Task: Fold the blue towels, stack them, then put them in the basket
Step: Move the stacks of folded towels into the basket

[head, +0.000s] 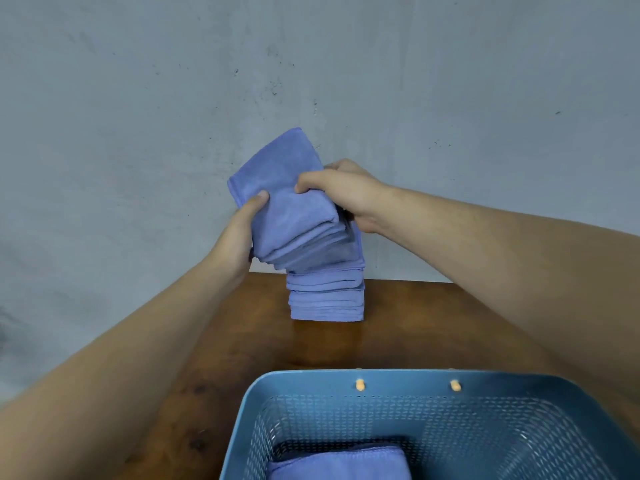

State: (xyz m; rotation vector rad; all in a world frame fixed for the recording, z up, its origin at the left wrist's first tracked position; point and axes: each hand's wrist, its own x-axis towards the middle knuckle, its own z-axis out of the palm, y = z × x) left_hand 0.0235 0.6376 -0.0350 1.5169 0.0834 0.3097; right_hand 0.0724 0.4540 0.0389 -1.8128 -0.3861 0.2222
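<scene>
Folded blue cloth towels [291, 216], upper bundle: gripped by left hand [239, 233], right hand [343, 192]; tilted, likely for blue mesh-walled basket [311, 381].

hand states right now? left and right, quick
Left hand: closed, gripping the lifted towels.
Right hand: closed, gripping the lifted towels too.

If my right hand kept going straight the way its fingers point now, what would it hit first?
Your right hand grips the lifted towel bundle, so it meets that first; beyond it, probably the left hand, though depth is unclear.
</scene>
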